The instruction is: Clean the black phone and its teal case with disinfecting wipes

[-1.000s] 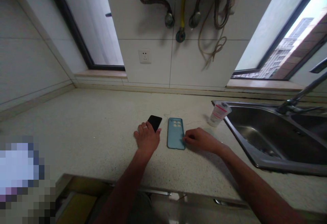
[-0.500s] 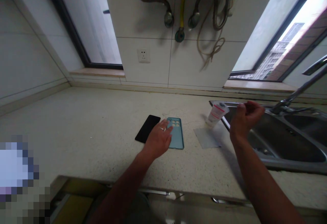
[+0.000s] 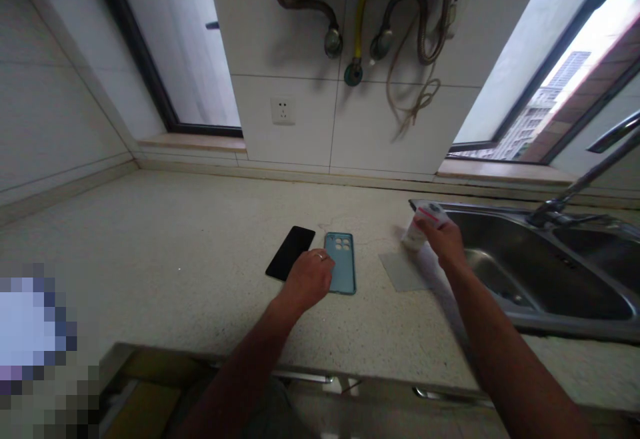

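A blue phone case point(image 3: 343, 260) lies camera-holes up on the speckled countertop point(image 3: 175, 252), with a black phone point(image 3: 290, 252) just left of it. My left hand point(image 3: 309, 279), a ring on one finger, rests with curled fingers on the case's left edge, between case and phone. My right hand point(image 3: 443, 239) reaches to a white tube with red print point(image 3: 419, 225) that stands at the sink's near-left corner; its fingers are closing round the tube. A thin grey sheet point(image 3: 403, 271) lies flat on the counter between the case and the tube.
A steel sink point(image 3: 525, 272) with a tap point(image 3: 575, 192) fills the right side. Hoses and a yellow pipe point(image 3: 360, 19) hang on the tiled wall above a socket point(image 3: 283, 110). Windows flank the wall. The counter's front edge point(image 3: 300, 359) runs below my arms.
My left hand went from the black phone to the case's left edge. My right hand left the case, rose towards the sink, then came down onto the tube. The grey sheet now lies uncovered.
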